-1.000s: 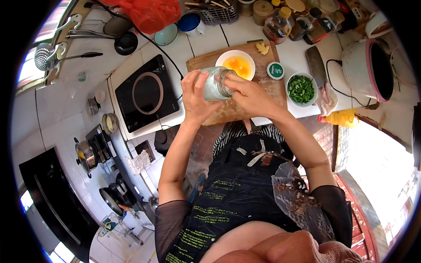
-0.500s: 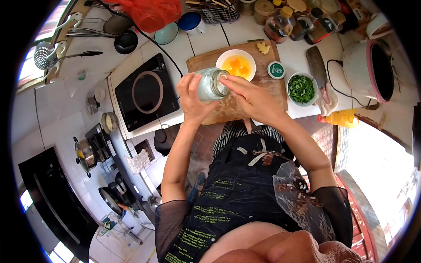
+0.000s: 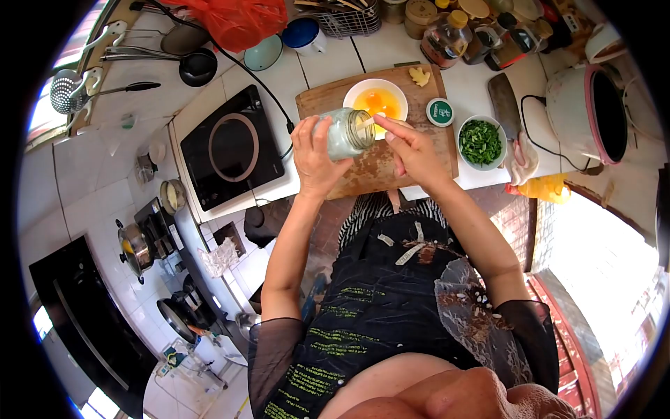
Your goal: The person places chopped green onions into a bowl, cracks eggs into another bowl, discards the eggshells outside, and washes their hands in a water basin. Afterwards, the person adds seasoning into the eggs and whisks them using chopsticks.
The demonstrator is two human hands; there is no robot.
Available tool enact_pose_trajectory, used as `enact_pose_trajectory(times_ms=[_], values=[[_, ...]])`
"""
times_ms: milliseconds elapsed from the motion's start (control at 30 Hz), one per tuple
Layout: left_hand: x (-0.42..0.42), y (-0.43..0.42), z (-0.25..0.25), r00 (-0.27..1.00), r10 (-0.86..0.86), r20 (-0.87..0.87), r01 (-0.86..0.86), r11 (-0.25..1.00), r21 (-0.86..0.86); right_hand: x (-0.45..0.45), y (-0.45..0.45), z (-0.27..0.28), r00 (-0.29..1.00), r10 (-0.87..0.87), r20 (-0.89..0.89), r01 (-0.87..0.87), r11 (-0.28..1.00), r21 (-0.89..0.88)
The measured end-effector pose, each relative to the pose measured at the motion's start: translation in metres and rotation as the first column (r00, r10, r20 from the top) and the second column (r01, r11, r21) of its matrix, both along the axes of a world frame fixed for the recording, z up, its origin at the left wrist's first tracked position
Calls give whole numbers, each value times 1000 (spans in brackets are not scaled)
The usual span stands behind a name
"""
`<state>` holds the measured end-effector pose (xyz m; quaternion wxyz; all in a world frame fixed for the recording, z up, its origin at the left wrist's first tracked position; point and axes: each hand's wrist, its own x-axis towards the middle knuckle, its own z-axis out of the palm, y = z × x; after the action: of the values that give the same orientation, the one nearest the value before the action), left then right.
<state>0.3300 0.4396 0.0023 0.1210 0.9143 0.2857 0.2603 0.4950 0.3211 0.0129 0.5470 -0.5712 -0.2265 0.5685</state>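
My left hand [image 3: 313, 155] is wrapped round a tilted glass jar [image 3: 340, 137] with white contents, its mouth facing right. My right hand [image 3: 412, 148] pinches a small pale spoon [image 3: 366, 123] at the jar's mouth. How far the spoon reaches inside is hard to see. Just behind the jar, a white bowl [image 3: 402, 96] with raw eggs [image 3: 377, 102] in it stands on a wooden cutting board [image 3: 431, 140]. A green and white jar lid [image 3: 440, 112] lies at the board's right side, apart from both hands.
A bowl of chopped greens [image 3: 480, 142] and a cleaver [image 3: 504, 105] are to the right. A piece of ginger [image 3: 419, 76] lies at the board's back. On the left is a black induction cooktop [image 3: 234, 149]. Bottles [image 3: 447, 38] line the back; a large pot [image 3: 576, 112] stands far right.
The jar and my left hand have shifted slightly right. My right hand has drawn back to the right from the jar's mouth, and the pale spoon now shows there.
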Motion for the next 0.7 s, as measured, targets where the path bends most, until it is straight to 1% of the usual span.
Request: enact_pose_trajectory(times_ms=[33,167,233,367,467,533,567,633,667,700], values=[[0,0,-1,1000,21,-5,-21,999,-35,0,-1,0,996,-89,-2,89,995,39],[-1,-1,-11,998,56,23,-54,995,-80,10,-5,7,994,-104,-38,104,995,-14],[-2,-2,-16,995,101,22,-98,989,-112,13,-8,9,985,-150,-90,146,988,-46],[-6,-3,-20,992,126,18,-123,984,-125,21,-11,15,978,-185,-93,181,983,-42],[-10,-4,-22,989,147,13,-144,981,-133,28,-13,10,976,-213,-45,212,977,-11],[-13,-4,-23,987,162,14,-159,980,-122,30,-12,2,961,-245,126,232,967,105],[-14,-4,-24,986,164,15,-161,979,-122,32,-11,0,962,-242,127,230,968,105],[-18,-4,-25,984,180,2,-178,977,-114,34,-8,-1,942,-188,279,155,979,135],[-19,-4,-25,983,183,2,-182,977,-115,35,-7,-1,942,-184,279,152,979,134],[-18,-4,-25,983,181,7,-179,977,-117,36,-6,-2,922,-183,340,141,980,143]])
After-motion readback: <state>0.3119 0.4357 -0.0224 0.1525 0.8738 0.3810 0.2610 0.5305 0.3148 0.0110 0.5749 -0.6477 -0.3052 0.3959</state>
